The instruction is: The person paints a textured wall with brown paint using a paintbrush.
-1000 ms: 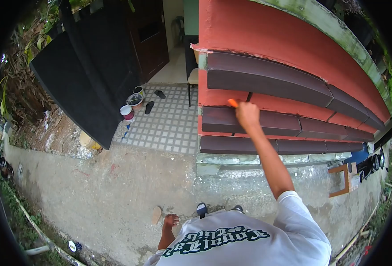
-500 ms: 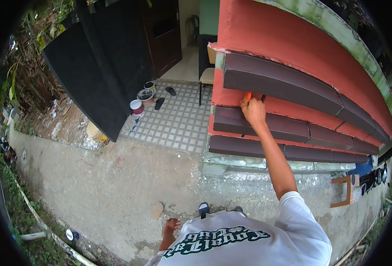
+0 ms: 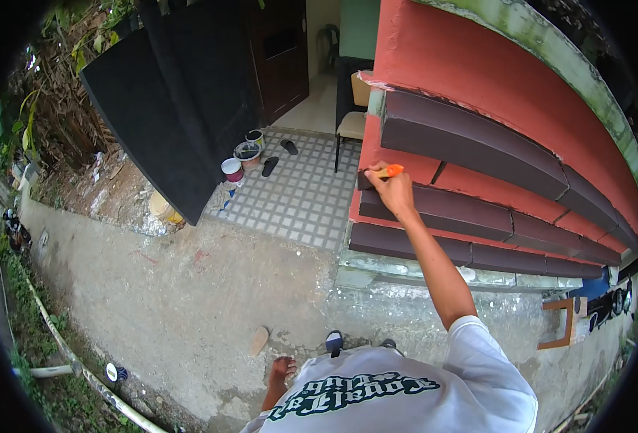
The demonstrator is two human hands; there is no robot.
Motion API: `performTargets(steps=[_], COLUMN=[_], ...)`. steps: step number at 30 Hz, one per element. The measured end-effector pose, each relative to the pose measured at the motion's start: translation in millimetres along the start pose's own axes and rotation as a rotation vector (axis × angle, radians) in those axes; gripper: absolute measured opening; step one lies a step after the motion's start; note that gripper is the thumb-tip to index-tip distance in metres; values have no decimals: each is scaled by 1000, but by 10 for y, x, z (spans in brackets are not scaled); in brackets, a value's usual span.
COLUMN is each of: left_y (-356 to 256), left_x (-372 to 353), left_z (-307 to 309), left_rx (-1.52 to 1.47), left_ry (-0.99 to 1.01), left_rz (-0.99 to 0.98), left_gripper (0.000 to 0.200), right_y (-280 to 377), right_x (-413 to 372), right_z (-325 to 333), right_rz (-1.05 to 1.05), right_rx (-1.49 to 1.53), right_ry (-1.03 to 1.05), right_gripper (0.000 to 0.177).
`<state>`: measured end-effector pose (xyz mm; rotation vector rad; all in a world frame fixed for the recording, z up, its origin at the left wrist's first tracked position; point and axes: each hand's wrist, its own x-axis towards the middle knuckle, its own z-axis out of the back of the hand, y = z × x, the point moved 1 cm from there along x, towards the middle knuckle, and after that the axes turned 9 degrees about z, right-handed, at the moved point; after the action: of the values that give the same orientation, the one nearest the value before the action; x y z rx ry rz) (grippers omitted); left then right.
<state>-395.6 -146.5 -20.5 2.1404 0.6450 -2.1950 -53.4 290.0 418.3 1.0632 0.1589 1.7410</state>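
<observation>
My right hand is closed around a paintbrush with an orange and yellowish handle. Its bristle end points left, at the left end of the middle dark purple-brown ledge; my fingers partly hide it. The ledge juts from a coral-red wall. Above and below run an upper ledge and a lower ledge of the same dark colour. My left hand hangs low by my side, fingers loosely bent and apart, holding nothing.
Paint buckets and dark slippers stand on the tiled porch, beside a large black panel. A chair is behind the wall's end. A wooden frame leans at the right; a pole edges the concrete.
My right hand has moved left along the middle ledge to its end with the paintbrush, whose handle now points right. The view has shifted slightly. My left hand stays low.
</observation>
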Motion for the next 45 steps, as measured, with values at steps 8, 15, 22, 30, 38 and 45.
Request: performTargets(steps=[8,15,22,30,38,45], left_y=[89,-50,-226,-200,-43,-343], left_x=[179,158,179,180,370,230], left_z=[95,6,-63,-61,-16,-142], left_rx=[-18,38,86,75,157,188], left_ry=[-13,20,-8,-6,79,11], left_rz=[53,24,-19,-21,50,-11], left_gripper=[29,35,33,33,30,29], right_y=[153,7,124,-56,26,-565], right_x=[70,-177,-281,-345,-103,-126], right_z=[527,345,128,531,326,993], right_rz=[113,295,357,185,-319,-226], right_rx=[-22,-102,-78,-285,416,-513], right_ry=[283,158,32,83,48,-35], right_gripper=[17,16,16,17,19,26])
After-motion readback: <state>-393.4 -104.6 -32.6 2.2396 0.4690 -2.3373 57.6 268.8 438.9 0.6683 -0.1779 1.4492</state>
